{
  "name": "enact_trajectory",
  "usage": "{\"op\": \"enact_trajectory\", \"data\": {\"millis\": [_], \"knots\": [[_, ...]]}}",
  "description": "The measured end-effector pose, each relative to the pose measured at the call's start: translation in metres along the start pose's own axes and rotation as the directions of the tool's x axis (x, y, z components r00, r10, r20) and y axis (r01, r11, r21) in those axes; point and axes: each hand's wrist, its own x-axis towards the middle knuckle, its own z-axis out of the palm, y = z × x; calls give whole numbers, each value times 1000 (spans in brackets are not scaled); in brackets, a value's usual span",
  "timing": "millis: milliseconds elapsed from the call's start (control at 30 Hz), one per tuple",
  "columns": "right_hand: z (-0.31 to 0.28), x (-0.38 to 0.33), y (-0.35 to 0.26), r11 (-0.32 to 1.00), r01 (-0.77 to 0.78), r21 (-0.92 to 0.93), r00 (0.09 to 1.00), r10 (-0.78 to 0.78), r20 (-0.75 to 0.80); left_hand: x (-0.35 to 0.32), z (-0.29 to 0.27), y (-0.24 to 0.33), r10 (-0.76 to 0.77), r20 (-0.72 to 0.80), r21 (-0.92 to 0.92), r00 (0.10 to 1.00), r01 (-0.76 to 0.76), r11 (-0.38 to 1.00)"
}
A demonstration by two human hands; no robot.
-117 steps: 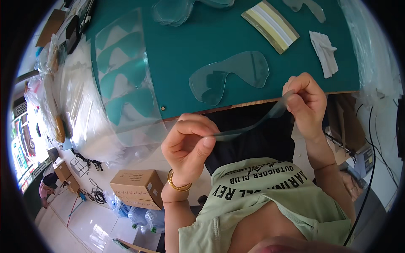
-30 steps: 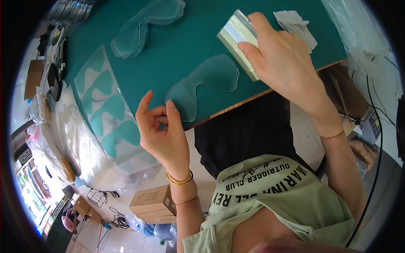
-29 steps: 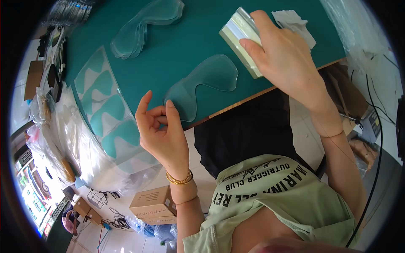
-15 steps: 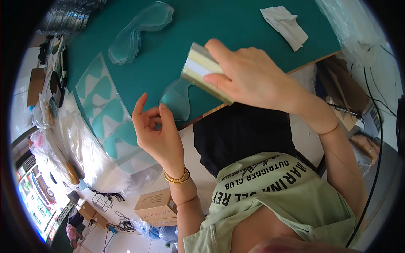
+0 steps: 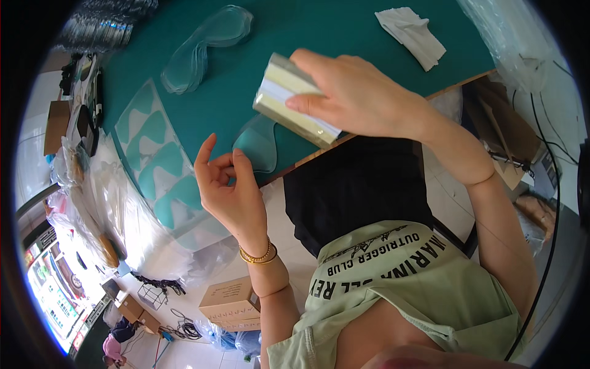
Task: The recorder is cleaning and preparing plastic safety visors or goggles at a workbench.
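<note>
A clear goggle-shaped lens sheet (image 5: 261, 142) lies near the table's front edge, partly covered by a block on its right. On its left edge rests the thumb tip of my left hand (image 5: 228, 184); the index finger points up and the other fingers curl. My right hand (image 5: 347, 92) grips a pale yellow block (image 5: 284, 92) with a white band and a glossy, film-like surface. That block is tilted over the right part of the lens. Whether it touches the lens is hidden.
Clear goggle-shaped sheets (image 5: 190, 58) lie stacked on the green table (image 5: 332, 31). Left of my left hand is a clear sheet with teal cut-out shapes (image 5: 153, 141). A crumpled white cloth (image 5: 410, 35) lies far right. Plastic film (image 5: 516, 37) covers the right corner; a cardboard box (image 5: 230, 301) stands below.
My right hand has shifted a little left and away from me with the block, which now shows more of its upper face. The left hand stays almost in place at the lens.
</note>
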Motion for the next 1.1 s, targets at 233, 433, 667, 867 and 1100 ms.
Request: {"op": "enact_trajectory", "data": {"millis": [233, 433, 667, 867, 1100], "knots": [[18, 29, 3, 998, -52, 19, 988, 55, -143, 0, -2, -3, 0, 11, -26, 1000, 0, 1000], [41, 26, -24, 999, 27, 43, 997, -24, -80, -1, -4, 4, -42, 45, -107, 998, 46, 993], [25, 38, -16, 999, -43, 9, 988, 44, -151, -2, -6, 5, -55, 38, -94, 998, 58, 994], [47, 24, -36, 1000, 10, 8, 996, -9, -89, -6, -9, 5, 7, 47, -53, 999, -4, 999], [51, 23, -37, 993, 113, 21, 993, -112, -37, 5, -34, 9, 72, 30, 135, 997, -75, 988]]}}
